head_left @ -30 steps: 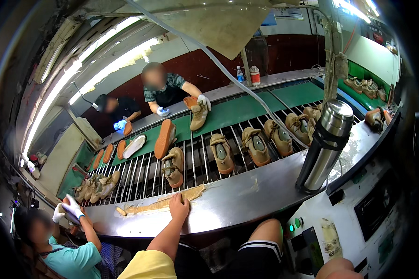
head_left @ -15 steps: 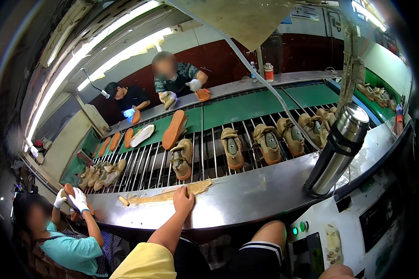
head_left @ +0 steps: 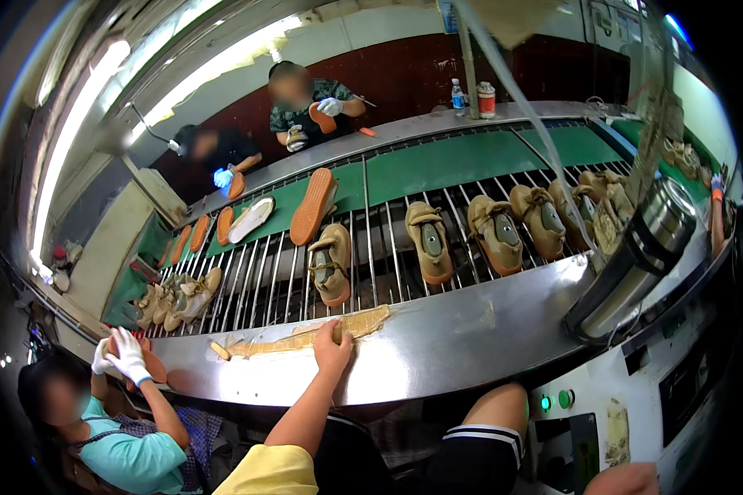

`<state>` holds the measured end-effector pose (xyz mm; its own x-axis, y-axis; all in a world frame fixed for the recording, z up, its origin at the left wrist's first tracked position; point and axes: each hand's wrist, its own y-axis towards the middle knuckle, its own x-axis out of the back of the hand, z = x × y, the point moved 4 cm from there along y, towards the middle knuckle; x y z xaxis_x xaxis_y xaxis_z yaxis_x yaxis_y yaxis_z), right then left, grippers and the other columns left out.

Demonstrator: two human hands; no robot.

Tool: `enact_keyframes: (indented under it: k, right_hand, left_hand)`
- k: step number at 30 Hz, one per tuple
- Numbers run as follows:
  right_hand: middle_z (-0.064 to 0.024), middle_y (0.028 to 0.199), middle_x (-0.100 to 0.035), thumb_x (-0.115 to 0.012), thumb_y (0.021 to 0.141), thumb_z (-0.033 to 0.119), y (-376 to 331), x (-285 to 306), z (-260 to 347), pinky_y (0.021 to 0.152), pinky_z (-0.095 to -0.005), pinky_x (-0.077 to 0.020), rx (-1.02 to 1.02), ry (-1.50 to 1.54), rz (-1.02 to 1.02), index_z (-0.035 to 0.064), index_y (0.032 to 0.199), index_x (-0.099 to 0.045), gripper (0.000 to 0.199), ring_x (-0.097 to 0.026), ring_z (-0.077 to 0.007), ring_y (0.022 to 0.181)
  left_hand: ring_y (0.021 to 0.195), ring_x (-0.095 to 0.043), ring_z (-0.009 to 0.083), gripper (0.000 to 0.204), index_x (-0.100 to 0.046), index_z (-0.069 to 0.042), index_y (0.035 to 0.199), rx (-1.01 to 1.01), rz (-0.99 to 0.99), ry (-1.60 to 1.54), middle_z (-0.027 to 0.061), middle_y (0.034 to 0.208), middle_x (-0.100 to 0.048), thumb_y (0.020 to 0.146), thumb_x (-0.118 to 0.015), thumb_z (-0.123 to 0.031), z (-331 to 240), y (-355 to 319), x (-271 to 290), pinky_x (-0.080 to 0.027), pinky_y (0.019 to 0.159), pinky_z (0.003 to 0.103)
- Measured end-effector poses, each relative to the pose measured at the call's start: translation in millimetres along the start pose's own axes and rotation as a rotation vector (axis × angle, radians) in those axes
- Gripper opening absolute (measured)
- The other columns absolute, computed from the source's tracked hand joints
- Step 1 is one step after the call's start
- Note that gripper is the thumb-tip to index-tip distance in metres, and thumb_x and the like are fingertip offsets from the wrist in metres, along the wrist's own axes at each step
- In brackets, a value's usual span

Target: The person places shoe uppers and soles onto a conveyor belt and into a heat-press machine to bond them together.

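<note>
My left hand (head_left: 333,348) rests on a strip of yellowish-brown tape (head_left: 293,340) stuck along the metal ledge. Its fingers are curled, and a small tan bit shows at the fingertips, too small to name. A short tan stub (head_left: 220,351) lies at the tape's left end. Beyond the hand, a tan lace-up shoe (head_left: 330,268) stands on the rods of the conveyor, its toe pointing away. At the lower right edge, what looks like my right hand (head_left: 623,480) is partly cut off; its fingers do not show.
Several tan shoes (head_left: 495,235) and orange soles (head_left: 312,206) lie along the conveyor. A steel flask (head_left: 636,260) stands on the ledge at right, above a machine panel with green buttons (head_left: 566,399). Gloved co-workers handle soles at left (head_left: 132,359) and across the conveyor (head_left: 322,115).
My view has turned slightly, shifting the ledge and shoes. My left hand's fingers have curled in on the tape. Across the conveyor, a co-worker has lifted an orange sole.
</note>
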<state>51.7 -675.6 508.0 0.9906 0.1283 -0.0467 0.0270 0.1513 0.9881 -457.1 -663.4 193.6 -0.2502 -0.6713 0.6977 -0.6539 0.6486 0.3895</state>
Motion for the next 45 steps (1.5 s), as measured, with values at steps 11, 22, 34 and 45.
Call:
enact_keyframes:
  k: [11,22,34,45]
  right_hand:
    - [-0.0092,0.079,-0.066,-0.061,0.081,0.024,-217,-245,-234,0.060,-0.0418,-0.0497,-0.821,-0.222,1.055,0.0120,0.116,-0.058,0.037,-0.063,-0.0327,0.067]
    - [-0.0099,0.076,-0.066,-0.057,0.083,0.024,-305,-320,-272,0.057,-0.0451,-0.0515,-0.723,-0.502,1.027,0.0123,0.111,-0.058,0.031,-0.064,-0.0329,0.064]
    - [-0.0052,0.065,-0.061,-0.063,0.080,0.019,-291,-325,-270,0.049,-0.0360,-0.0495,-0.673,-0.450,0.956,0.0106,0.096,-0.062,0.018,-0.060,-0.0252,0.051]
    - [-0.0054,0.064,-0.060,-0.062,0.080,0.018,-288,-331,-269,0.048,-0.0356,-0.0494,-0.673,-0.435,0.934,0.0097,0.096,-0.062,0.018,-0.060,-0.0248,0.051]
  left_hand:
    - [0.102,-0.054,0.0184,0.050,-0.046,-0.005,0.130,0.154,-0.255,-0.374,0.0104,0.113,-0.057,0.083,-0.063,-0.009,93,143,43,-0.044,0.085,0.031]
    - [0.131,-0.035,0.0415,0.120,-0.015,-0.008,0.148,0.095,0.035,0.142,0.0272,0.143,-0.032,0.058,-0.085,-0.043,137,349,-32,-0.033,0.108,0.046]
    - [0.128,-0.039,0.0412,0.126,-0.010,-0.015,0.151,0.135,0.225,0.148,0.0225,0.143,-0.033,0.055,-0.083,-0.049,173,422,-90,-0.035,0.106,0.046]
    - [0.134,-0.030,0.0379,0.099,-0.019,-0.014,0.149,-0.369,0.069,0.839,0.0180,0.145,-0.030,0.069,-0.074,-0.032,123,392,-99,-0.023,0.111,0.052]
